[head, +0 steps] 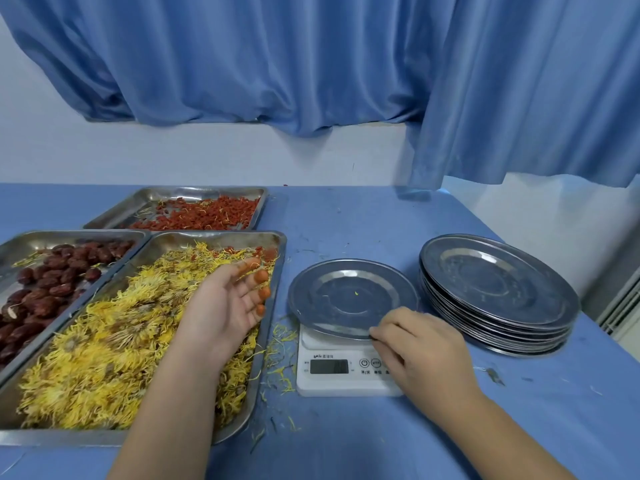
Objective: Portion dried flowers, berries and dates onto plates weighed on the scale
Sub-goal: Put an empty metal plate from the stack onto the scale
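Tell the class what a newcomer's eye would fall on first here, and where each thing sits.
The heap of yellow dried flowers fills the front-left tray, the left hand open above it, palm up. Right of it a steel plate sits on the white scale, the right hand holding its near rim. A stack of plates stands farther right.

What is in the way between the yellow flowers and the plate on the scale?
Nothing visible. The plate sits right beside the flower tray, with only loose petals on the table between them. The right hand holds the plate's near rim, clear of that path.
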### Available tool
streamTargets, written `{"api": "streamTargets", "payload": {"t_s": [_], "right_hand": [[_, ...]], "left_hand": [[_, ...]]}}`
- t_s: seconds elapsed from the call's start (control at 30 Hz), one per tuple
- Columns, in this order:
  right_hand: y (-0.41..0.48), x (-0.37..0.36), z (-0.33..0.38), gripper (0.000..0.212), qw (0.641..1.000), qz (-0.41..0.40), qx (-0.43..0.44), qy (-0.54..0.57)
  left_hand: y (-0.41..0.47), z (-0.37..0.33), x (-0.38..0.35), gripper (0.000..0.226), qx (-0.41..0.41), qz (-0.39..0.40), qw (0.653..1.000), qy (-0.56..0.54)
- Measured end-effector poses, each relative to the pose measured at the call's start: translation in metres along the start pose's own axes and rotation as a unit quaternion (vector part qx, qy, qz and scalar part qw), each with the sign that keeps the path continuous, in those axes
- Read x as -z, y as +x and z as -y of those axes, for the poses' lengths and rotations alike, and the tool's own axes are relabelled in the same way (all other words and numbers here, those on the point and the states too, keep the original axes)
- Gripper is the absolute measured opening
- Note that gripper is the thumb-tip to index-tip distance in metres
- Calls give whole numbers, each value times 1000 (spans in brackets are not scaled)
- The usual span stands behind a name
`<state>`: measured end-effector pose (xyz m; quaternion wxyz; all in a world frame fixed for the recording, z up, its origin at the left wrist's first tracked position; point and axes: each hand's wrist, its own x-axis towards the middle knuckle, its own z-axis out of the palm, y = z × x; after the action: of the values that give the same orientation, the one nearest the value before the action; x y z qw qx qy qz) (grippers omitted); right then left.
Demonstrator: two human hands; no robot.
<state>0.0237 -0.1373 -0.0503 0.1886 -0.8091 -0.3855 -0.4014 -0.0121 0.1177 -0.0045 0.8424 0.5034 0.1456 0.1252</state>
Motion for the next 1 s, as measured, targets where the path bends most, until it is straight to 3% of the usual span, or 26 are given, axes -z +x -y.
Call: {"api": "streamTargets", "payload": {"t_s": [0.17, 0.33, 0.43, 0.5, 0.63, 0.83, 1.0], "right_hand": [[-5, 11, 6, 13, 995, 38, -52, 82], [-14, 25, 1, 27, 965, 66, -172, 189], [-30, 32, -6, 26, 944, 135, -222, 202], [-40, 34, -7, 14, 924, 200, -246, 213], [-46, 34, -3, 5, 915, 238, -246, 212], [-45, 29, 5, 23, 928, 268, -224, 132], [-43, 27, 9, 23, 927, 272, -235, 109]], "left_hand": [[-3, 1, 0, 19, 2, 3, 1000, 9], [-6, 2, 0, 18, 2, -6, 1000, 12], [-6, 2, -1, 18, 4, -4, 1000, 13], [-6, 3, -1, 18, 7, -3, 1000, 14], [-6, 4, 1, 18, 12, -5, 1000, 13], [-7, 5, 2, 19, 6, -7, 1000, 14], [-6, 6, 3, 19, 1, -9, 1000, 12]]}}
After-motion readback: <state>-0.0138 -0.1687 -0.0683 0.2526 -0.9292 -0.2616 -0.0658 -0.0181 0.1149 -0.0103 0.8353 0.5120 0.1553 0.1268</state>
